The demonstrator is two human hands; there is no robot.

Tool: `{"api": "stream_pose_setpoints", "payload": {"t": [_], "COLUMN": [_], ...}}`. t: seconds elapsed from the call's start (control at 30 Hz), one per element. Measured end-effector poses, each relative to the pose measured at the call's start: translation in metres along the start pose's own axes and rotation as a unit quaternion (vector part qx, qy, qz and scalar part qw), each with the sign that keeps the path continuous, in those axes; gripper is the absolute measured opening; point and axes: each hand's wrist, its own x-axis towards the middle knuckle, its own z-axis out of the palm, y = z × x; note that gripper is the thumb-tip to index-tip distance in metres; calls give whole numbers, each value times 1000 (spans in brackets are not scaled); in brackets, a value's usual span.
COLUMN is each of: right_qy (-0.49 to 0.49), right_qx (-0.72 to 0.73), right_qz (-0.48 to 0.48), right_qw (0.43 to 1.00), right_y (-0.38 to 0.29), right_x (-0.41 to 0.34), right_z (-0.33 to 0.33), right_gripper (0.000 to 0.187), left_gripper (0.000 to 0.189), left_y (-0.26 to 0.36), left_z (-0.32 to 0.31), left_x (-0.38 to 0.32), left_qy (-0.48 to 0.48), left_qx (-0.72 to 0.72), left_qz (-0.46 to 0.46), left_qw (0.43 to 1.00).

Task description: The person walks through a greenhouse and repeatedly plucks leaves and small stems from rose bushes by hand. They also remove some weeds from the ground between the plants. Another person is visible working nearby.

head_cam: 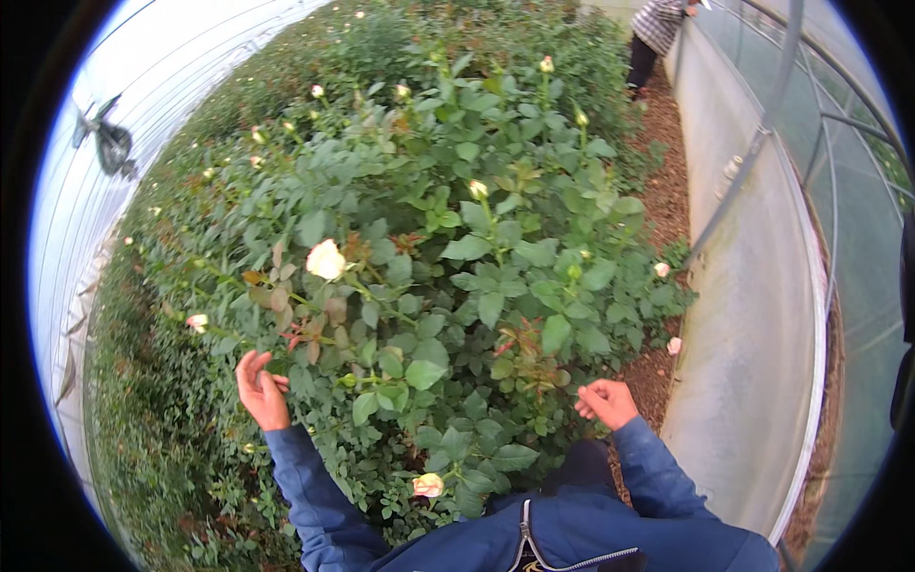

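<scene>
My left hand (263,392) is raised over the rose foliage, fingers parted and loosely bent, with nothing visible in it. Just above it are reddish young rose leaves (307,336) and, up and to the left, a pink-edged rosebud (197,323). At the right edge of the rose bushes (429,325) is my right hand (606,403), its fingers curled; whether it holds something small cannot be made out. A cream rose bloom (326,260) stands above and between the hands. Close to my jacket, a yellow-and-pink rose (428,485) shows low among the leaves.
A bare soil path (654,182) runs along the right side, beside a pale plastic greenhouse wall (750,357). A slanting metal pole (747,161) stands there. Farther up the path is a person (654,32) in a checked top. A fan (113,143) hangs at upper left.
</scene>
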Motion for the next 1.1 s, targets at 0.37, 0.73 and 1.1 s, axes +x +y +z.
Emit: {"api": "stream_pose_setpoints", "payload": {"t": [0.37, 0.73, 1.1], "right_qy": [-5, 8, 39], "right_qx": [3, 14, -33], "right_qz": [26, 31, 52], "right_qw": [1000, 999, 997], "right_y": [41, 65, 81], "right_x": [-2, -11, -27], "right_z": [14, 14, 2], "right_gripper": [16, 13, 25], "left_gripper": [40, 41, 32], "left_y": [-72, -160, -146], "left_z": [-56, 9, 27], "left_x": [-163, -329, -362], "left_qy": [-42, -185, -271], "left_qx": [58, -87, 154], "left_qz": [-127, -430, -409], "left_qw": [989, 880, 858]}}
